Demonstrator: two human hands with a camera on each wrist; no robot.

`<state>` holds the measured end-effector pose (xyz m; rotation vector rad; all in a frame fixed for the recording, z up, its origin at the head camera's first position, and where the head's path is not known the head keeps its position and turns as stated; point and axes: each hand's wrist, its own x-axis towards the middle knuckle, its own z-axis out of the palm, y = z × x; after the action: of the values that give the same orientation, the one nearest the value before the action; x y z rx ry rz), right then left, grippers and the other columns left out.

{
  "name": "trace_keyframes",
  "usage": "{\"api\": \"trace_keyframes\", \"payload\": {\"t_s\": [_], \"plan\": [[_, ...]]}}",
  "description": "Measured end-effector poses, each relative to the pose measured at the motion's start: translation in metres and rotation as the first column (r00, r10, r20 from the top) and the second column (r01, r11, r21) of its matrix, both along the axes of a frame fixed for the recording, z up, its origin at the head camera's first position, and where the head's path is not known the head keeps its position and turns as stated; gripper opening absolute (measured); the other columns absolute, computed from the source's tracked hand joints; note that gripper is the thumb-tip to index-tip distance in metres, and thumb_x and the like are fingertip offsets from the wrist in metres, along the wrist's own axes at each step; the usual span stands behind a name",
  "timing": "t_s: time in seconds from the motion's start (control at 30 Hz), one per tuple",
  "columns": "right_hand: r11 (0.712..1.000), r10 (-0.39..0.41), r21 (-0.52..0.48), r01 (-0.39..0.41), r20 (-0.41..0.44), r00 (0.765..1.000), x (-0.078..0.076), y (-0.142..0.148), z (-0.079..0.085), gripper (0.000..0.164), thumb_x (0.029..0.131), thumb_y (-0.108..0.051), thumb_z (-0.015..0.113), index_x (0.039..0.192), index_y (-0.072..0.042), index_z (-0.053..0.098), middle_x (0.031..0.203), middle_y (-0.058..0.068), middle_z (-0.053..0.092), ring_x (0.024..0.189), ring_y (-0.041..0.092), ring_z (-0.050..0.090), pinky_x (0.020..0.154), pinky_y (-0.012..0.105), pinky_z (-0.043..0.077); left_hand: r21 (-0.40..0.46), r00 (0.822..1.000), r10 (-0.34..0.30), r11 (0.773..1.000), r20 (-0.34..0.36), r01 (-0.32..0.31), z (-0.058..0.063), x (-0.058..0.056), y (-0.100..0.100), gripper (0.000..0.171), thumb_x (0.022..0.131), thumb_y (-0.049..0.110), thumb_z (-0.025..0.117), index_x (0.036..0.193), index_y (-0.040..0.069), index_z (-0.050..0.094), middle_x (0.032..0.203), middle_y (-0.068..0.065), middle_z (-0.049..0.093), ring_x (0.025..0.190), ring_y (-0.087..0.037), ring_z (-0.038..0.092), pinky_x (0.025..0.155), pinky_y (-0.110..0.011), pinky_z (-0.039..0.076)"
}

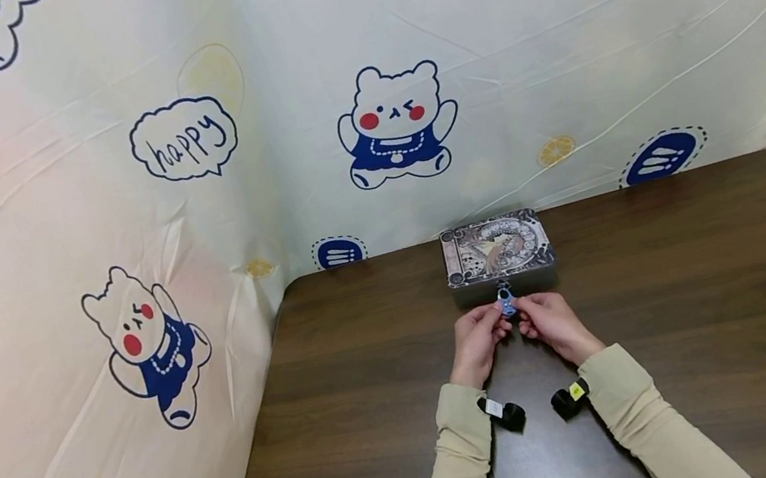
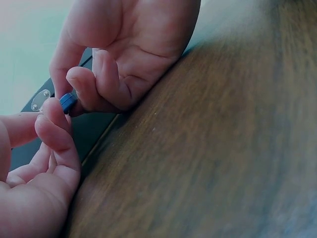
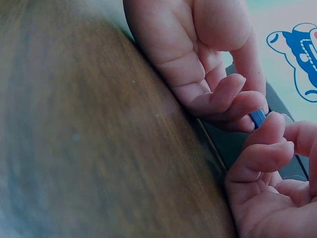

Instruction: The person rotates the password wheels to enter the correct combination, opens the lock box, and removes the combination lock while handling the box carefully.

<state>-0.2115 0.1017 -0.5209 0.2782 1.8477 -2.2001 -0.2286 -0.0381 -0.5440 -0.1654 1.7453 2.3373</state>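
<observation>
A small blue padlock (image 1: 507,302) sits at the metal clasp (image 1: 502,285) on the front of a decorated box (image 1: 497,249). My left hand (image 1: 475,342) pinches the padlock from the left, and my right hand (image 1: 555,323) pinches it from the right. In the left wrist view, the edge of the blue padlock (image 2: 68,102) shows between the fingertips of both hands, beside a riveted metal plate (image 2: 41,100). The right wrist view shows only a sliver of the padlock (image 3: 257,118); fingers cover the rest.
The box stands at the back of a dark brown wooden table (image 1: 366,411), close to a printed curtain (image 1: 291,51). More of the curtain hangs along the left side. Each sleeve cuff carries a small black camera, one on the left (image 1: 512,417) and one on the right (image 1: 568,402).
</observation>
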Motion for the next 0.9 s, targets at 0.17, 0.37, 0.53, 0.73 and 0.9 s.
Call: {"api": "trace_keyframes", "payload": {"t_s": [0.17,0.37,0.53,0.73,0.9], "plan": [[0.999,-0.011,0.032,0.011,-0.015,1.000,0.0004,-0.0012,-0.0001,0.021,0.098,-0.015,0.048,0.083,-0.002,0.053,0.061,-0.004,0.048,0.051,0.003,0.048,0.047,0.016,0.042,0.002,1.000,-0.002,1.000,-0.010,0.002,0.0009,0.0004,0.0003,0.021,0.095,0.006,0.057,0.106,-0.011,0.062,0.066,0.002,0.059,0.056,-0.005,0.057,0.052,-0.015,0.046],[0.998,-0.013,0.057,0.014,-0.019,1.000,0.0005,-0.0015,0.0000,0.023,0.099,-0.017,0.048,0.084,-0.002,0.053,0.060,-0.004,0.048,0.050,0.003,0.048,0.047,0.016,0.042,0.005,1.000,-0.002,1.000,-0.010,0.002,0.0021,0.0008,0.0002,0.020,0.095,0.006,0.057,0.105,-0.010,0.063,0.066,0.002,0.059,0.056,-0.005,0.057,0.052,-0.015,0.046],[0.997,-0.012,0.077,0.014,-0.025,1.000,0.0010,-0.0020,0.0007,0.024,0.099,-0.019,0.048,0.084,-0.001,0.052,0.060,-0.004,0.047,0.049,0.004,0.048,0.046,0.017,0.042,0.005,1.000,-0.001,1.000,-0.014,0.001,0.0020,0.0009,0.0001,0.019,0.095,0.006,0.057,0.104,-0.009,0.063,0.066,0.002,0.059,0.056,-0.005,0.057,0.052,-0.015,0.045],[0.996,-0.020,0.084,0.022,-0.032,0.999,0.0022,-0.0019,0.0017,0.025,0.099,-0.021,0.049,0.084,-0.001,0.053,0.060,-0.004,0.047,0.050,0.004,0.048,0.047,0.017,0.043,0.006,1.000,0.004,1.000,-0.012,-0.004,0.0014,0.0012,0.0005,0.019,0.095,0.006,0.057,0.104,-0.009,0.063,0.065,0.003,0.059,0.055,-0.005,0.057,0.051,-0.014,0.045],[0.997,-0.043,0.061,0.044,-0.019,0.999,0.0025,-0.0028,0.0036,0.025,0.099,-0.021,0.051,0.082,-0.003,0.054,0.060,-0.004,0.047,0.050,0.004,0.048,0.047,0.017,0.042,0.003,1.000,0.006,1.000,0.002,-0.006,0.0016,0.0009,0.0008,0.018,0.095,0.007,0.058,0.103,-0.008,0.064,0.064,0.002,0.059,0.055,-0.005,0.056,0.051,-0.015,0.045]]}}
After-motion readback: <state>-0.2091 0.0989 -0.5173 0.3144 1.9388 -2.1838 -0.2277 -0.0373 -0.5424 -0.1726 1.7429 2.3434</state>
